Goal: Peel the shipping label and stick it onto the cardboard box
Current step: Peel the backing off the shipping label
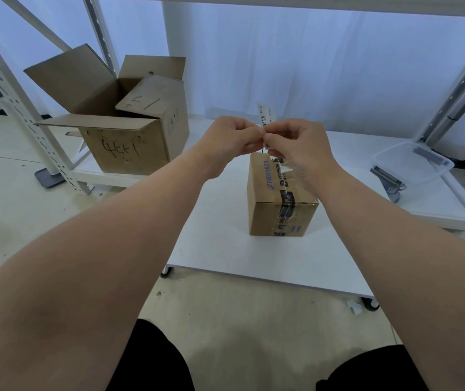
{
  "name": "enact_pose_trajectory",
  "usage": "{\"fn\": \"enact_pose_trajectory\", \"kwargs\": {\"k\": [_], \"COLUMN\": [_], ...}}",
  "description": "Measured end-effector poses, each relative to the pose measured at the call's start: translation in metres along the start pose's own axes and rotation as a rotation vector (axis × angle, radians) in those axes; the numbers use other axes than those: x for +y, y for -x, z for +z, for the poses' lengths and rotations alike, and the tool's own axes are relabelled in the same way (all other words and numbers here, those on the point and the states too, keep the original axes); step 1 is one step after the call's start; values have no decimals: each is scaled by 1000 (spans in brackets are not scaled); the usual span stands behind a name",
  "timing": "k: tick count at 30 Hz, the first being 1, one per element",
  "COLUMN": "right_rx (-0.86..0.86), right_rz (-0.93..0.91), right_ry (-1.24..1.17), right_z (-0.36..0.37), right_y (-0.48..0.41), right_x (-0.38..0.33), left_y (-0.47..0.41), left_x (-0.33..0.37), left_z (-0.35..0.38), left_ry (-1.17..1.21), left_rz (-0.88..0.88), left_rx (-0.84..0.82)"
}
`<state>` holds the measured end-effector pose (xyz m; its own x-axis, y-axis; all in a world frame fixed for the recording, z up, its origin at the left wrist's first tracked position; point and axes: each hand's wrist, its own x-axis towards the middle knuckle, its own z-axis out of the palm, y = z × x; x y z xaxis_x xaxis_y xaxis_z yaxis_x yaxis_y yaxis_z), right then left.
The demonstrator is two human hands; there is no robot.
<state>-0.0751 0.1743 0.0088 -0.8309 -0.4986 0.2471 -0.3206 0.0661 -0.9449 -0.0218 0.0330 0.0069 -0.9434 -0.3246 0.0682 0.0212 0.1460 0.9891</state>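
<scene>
Brown and sealed with dark printed tape, the small cardboard box (265,215) is shown standing on the white wheeled table (225,244), a blue logo printed along its top face. Above the far end of the box, clear of its surface, the narrow white shipping label (266,113) with a barcode is held upright. Its lower end is pinched by the left hand (231,139) and the right hand (299,145), whose curled fingertips meet around it. How far the label has been peeled from its backing cannot be told. On the low board of the white metal shelving (14,108), a large open cardboard box (124,148) with handwritten marks is seen at the left, and a clear plastic tub (412,162) at the right.
</scene>
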Motion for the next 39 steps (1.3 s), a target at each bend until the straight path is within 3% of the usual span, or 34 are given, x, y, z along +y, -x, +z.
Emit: {"fn": "enact_pose_trajectory", "kwargs": {"k": [17, 39], "right_rx": [6, 43], "right_rz": [37, -8], "right_ry": [-2, 23], "right_z": [0, 5], "right_y": [0, -2], "right_x": [1, 4], "left_y": [5, 5], "left_x": [2, 1], "left_z": [2, 1], "left_ry": [-213, -83], "left_rz": [61, 59], "left_rx": [60, 51]}}
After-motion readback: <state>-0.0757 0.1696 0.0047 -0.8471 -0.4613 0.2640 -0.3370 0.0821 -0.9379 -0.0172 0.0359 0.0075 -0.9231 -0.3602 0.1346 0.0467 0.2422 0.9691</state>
